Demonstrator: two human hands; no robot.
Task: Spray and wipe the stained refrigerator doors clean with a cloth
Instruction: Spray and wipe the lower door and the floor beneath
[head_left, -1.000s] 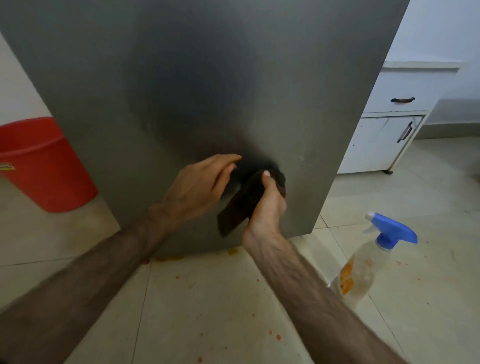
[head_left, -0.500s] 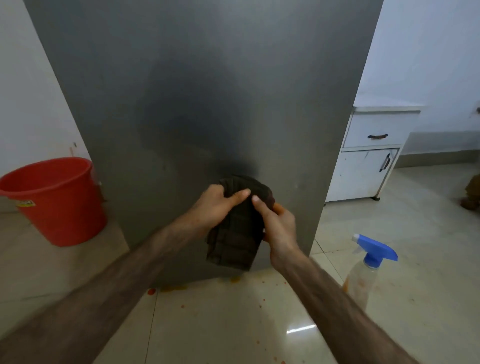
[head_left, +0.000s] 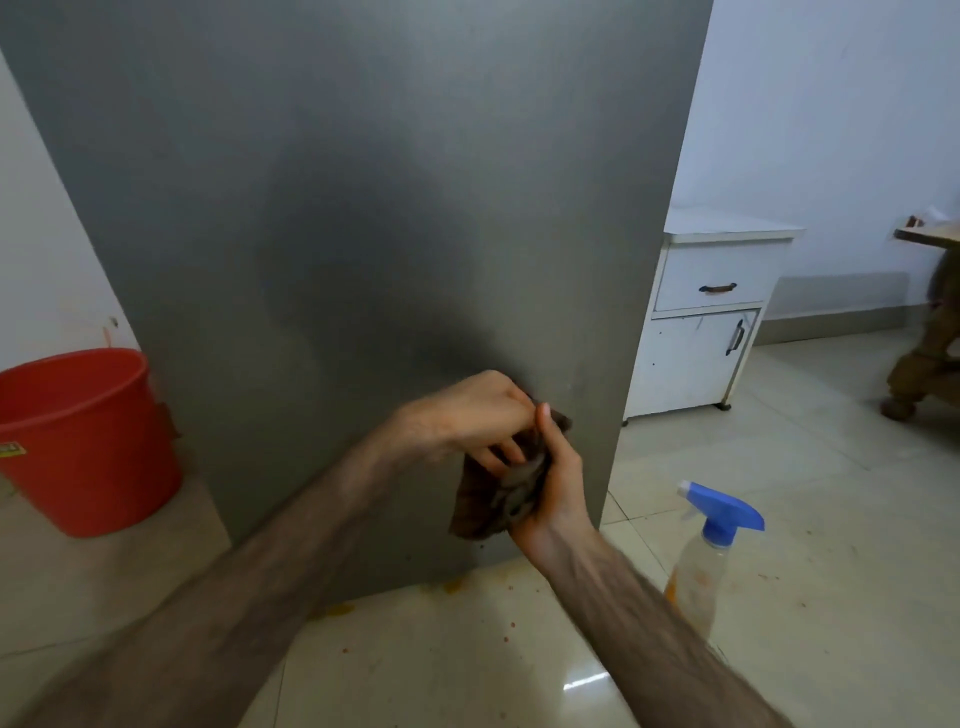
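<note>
The grey refrigerator door (head_left: 363, 234) fills the middle of the view, reaching down to the floor. A dark brown cloth (head_left: 493, 499) is bunched up in front of the door's lower right part. My left hand (head_left: 467, 421) curls over the cloth's top, fingers pinching it. From below and to the right, my right hand (head_left: 556, 483) grips the cloth, thumb pointing up. A spray bottle (head_left: 701, 566) with a blue trigger head stands on the floor to the right of my right forearm, orange smears on its body.
A red bucket (head_left: 83, 441) stands at the left beside the refrigerator. A white cabinet (head_left: 696, 332) with a drawer stands behind on the right. Orange stains (head_left: 452, 586) dot the tiled floor under the door. Wooden furniture (head_left: 924, 364) is at the far right edge.
The cloth hung flat between both hands half a second ago; now it is bunched up between them. Both hands have shifted right, toward the door's edge. The view has risen slightly.
</note>
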